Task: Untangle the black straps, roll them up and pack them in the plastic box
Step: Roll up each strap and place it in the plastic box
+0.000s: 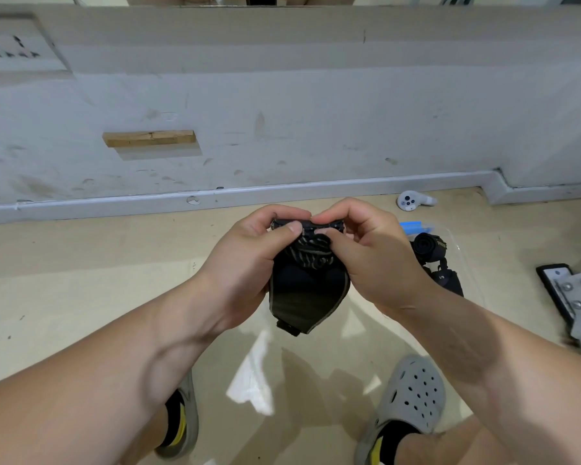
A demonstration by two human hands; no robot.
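Observation:
I hold a black strap (307, 290) in the air in front of me, above the floor. My left hand (249, 260) and my right hand (369, 250) both pinch its top edge, thumbs and fingers curled round it. The rest of the strap hangs down between my wrists in a loose fold with a pale edge. To the right on the floor stands a clear plastic box (463, 250) with a blue clip. Inside it lies a rolled black strap (428, 246), with more black straps (448, 280) partly hidden behind my right wrist.
A white controller (413, 200) lies on the floor by the skirting board. A black and grey device with metal bolts (574, 297) sits at the right edge. My feet in grey clogs (413, 394) stand below. A scuffed white wall rises ahead.

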